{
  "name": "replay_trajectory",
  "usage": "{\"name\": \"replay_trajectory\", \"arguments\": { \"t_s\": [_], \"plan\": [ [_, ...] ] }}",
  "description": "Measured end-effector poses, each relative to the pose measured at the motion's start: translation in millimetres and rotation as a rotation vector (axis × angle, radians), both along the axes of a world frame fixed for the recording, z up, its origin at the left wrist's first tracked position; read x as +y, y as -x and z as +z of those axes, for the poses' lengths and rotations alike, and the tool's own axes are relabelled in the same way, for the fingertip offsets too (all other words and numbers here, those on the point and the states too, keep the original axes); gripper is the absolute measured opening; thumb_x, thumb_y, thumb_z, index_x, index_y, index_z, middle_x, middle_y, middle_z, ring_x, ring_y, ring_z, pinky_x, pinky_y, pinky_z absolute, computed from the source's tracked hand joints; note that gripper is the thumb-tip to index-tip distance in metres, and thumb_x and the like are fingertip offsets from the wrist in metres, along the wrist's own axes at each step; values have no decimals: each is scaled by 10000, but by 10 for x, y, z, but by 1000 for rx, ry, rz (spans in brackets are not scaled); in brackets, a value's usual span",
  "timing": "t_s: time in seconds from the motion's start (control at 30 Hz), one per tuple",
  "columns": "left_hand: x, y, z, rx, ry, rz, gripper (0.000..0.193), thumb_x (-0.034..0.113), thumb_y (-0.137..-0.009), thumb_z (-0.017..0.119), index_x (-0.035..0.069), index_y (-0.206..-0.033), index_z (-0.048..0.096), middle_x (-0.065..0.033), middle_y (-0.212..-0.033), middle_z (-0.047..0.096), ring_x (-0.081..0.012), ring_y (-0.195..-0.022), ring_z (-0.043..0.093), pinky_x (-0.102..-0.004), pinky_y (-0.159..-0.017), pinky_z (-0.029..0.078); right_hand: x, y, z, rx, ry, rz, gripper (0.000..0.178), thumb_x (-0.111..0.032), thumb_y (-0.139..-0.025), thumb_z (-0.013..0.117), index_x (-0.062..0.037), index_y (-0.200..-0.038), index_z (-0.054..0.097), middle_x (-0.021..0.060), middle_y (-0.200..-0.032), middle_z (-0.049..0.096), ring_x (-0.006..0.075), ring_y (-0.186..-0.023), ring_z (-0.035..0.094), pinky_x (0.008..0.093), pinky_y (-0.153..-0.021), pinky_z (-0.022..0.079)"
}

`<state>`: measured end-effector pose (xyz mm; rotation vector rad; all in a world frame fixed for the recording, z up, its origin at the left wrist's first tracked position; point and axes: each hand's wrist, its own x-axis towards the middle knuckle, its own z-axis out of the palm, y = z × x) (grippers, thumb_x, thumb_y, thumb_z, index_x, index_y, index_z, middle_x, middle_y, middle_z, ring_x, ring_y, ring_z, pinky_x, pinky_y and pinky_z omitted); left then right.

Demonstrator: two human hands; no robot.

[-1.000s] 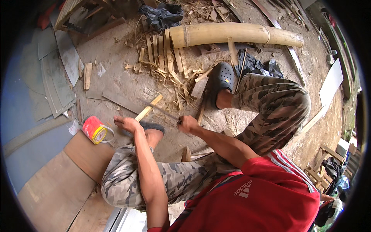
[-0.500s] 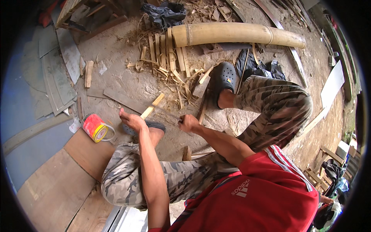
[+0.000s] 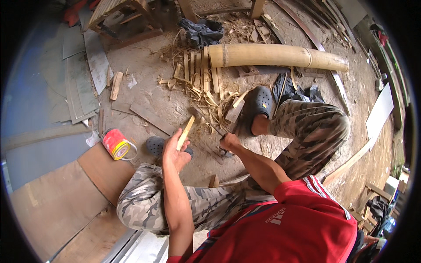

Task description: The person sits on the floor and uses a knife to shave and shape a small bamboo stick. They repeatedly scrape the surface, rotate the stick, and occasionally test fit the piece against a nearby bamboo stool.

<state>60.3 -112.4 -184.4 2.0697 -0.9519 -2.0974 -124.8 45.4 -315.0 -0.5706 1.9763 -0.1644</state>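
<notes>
My left hand [image 3: 172, 151] is closed round the lower part of a short, pale bamboo strip [image 3: 187, 129], which slants up and to the right above my left shoe. In my right hand [image 3: 230, 143] is the handle of a long, dark-bladed knife [image 3: 210, 121]. Its blade points up and left, and its end looks close to the strip's top; whether they touch I cannot tell. Curled bamboo shavings [image 3: 212, 97] litter the ground past both hands. Beyond them lie several split bamboo strips [image 3: 198, 70], side by side.
A thick bamboo pole [image 3: 267, 55] lies across the far ground, with black plastic bags [image 3: 201, 31] near it. On the left are a red and yellow bucket [image 3: 115, 142], wooden boards [image 3: 57, 193] and grey sheets [image 3: 81, 87]. A wooden frame [image 3: 125, 19] stands at the far left.
The knife blade has swung away from the strip, toward the shavings. My left fingers, stretched out before, now wrap round the strip, which stands higher in the hand. The whole view has shifted slightly.
</notes>
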Motion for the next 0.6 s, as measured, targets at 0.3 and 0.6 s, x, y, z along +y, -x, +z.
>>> {"name": "replay_trajectory", "arguments": {
  "t_s": [0.3,0.6],
  "plan": [
    [230,14,-30,338,230,-113,313,49,-943,570,12,-1248,513,-99,-1033,692,-135,-799,641,-251,-668,522,-563,440,861,-247,299,-274,477,-395,-902,671,65,-1020,639,159,-790,686,206,-606,640,386,-579,517],
    [200,346,328,568,446,-143,311,61,-960,563,22,-1257,478,-130,-1118,682,-196,-948,676,-320,-782,554,-1066,518,1763,-686,776,-475,342,-241,-877,755,27,-1070,669,41,-745,624,128,-528,555,289,-460,437]
  ]
}}
